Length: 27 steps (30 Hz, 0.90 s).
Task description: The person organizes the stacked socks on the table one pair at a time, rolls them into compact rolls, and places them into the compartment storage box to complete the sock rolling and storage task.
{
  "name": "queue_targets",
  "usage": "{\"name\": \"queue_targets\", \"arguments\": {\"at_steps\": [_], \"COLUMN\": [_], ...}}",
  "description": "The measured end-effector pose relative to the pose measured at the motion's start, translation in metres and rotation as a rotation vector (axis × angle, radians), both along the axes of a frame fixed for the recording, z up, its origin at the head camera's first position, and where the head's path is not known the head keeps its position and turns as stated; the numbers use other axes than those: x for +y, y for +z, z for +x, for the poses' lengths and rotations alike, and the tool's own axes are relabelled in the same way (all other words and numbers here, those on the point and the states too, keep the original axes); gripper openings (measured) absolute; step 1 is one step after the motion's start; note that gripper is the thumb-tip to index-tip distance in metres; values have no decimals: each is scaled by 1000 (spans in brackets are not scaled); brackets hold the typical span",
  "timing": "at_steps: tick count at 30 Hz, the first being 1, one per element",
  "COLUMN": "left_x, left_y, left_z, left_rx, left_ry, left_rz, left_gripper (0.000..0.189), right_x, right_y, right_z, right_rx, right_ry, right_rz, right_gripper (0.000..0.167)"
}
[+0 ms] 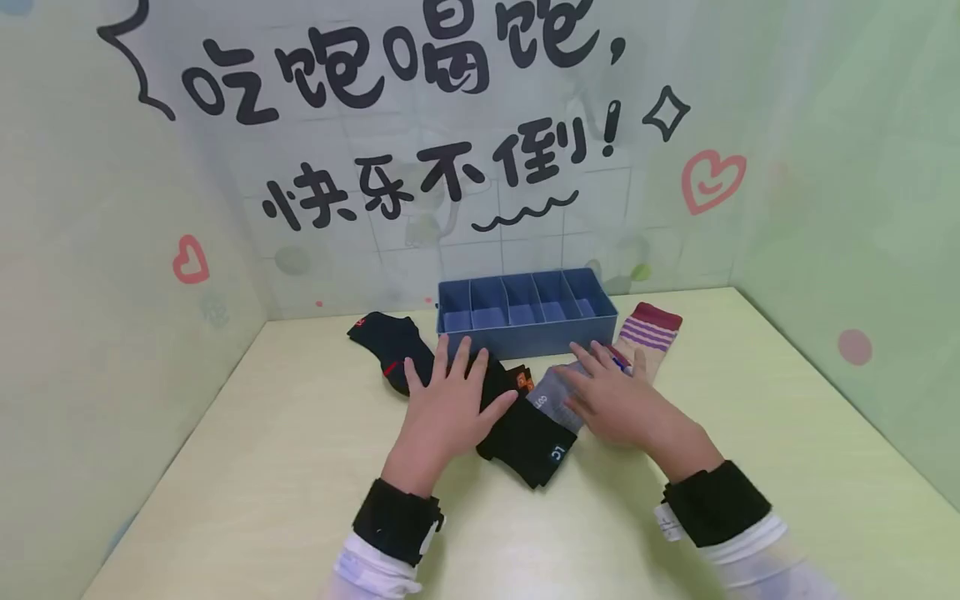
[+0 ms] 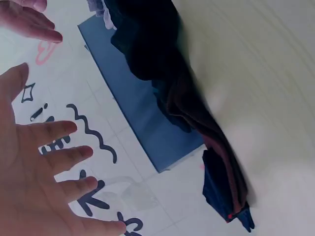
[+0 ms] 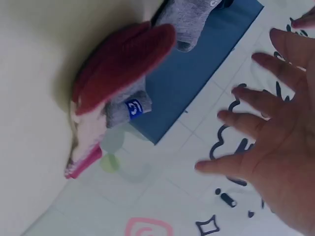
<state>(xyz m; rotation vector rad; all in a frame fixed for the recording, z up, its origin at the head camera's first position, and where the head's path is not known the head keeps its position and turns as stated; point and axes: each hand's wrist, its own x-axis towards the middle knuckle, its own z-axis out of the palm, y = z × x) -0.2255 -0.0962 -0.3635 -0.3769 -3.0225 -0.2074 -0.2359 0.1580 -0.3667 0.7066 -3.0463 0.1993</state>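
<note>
Both hands hover over a pile of socks, fingers spread, holding nothing. My left hand [image 1: 444,417] is above a black sock [image 1: 528,446] marked "LC", partly covering the dark socks behind it. A navy sock [image 1: 386,337] with red marks lies to its left, and an orange label [image 1: 522,380] shows on a dark sock. My right hand [image 1: 618,404] is over a grey sock [image 1: 553,393] and a cream sock with purple stripes and a maroon cuff [image 1: 651,333]. In the right wrist view, a maroon sock end [image 3: 123,69] sticks up, apart from the right hand [image 3: 280,142].
A blue box [image 1: 525,340] divided into several compartments stands behind the socks, near the back wall. The pale table [image 1: 247,467] is bordered by printed curtains [image 1: 847,233] at the back and sides.
</note>
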Motion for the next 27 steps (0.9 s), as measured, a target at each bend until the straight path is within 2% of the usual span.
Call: {"name": "queue_targets", "arguments": {"at_steps": [2, 5, 7, 9, 11, 14, 16, 18, 23, 27], "left_x": [0, 0, 0, 2, 7, 18, 26, 32, 34, 27], "left_y": [2, 5, 8, 10, 11, 5, -1, -8, -21, -25], "left_z": [2, 7, 11, 14, 17, 18, 17, 18, 21, 18], "left_rx": [18, 92, 126, 124, 63, -16, -34, -14, 4, -20], "left_ry": [-39, -120, -190, -257, -303, -350, -380, -406, -407, -409], "left_rz": [-22, -56, -73, -109, -164, -274, -333, -367, -387, -334], "left_gripper": [77, 61, 49, 41, 40, 42, 41, 39, 43, 45], "right_x": [-1, -3, -6, -9, -13, -19, -22, -25, -30, -32], "right_y": [1, 1, -1, -4, -8, -10, -11, -12, -22, -27], "right_z": [1, 4, 6, 7, 9, 13, 17, 21, 24, 22], "right_rx": [47, 115, 139, 147, 119, 34, -17, -38, 30, 119], "right_ry": [105, 275, 360, 424, 451, 442, 408, 382, 396, 426], "right_rz": [25, 64, 92, 122, 142, 156, 171, 203, 265, 259], "right_gripper": [44, 34, 31, 27, 24, 24, 26, 29, 39, 35]}}
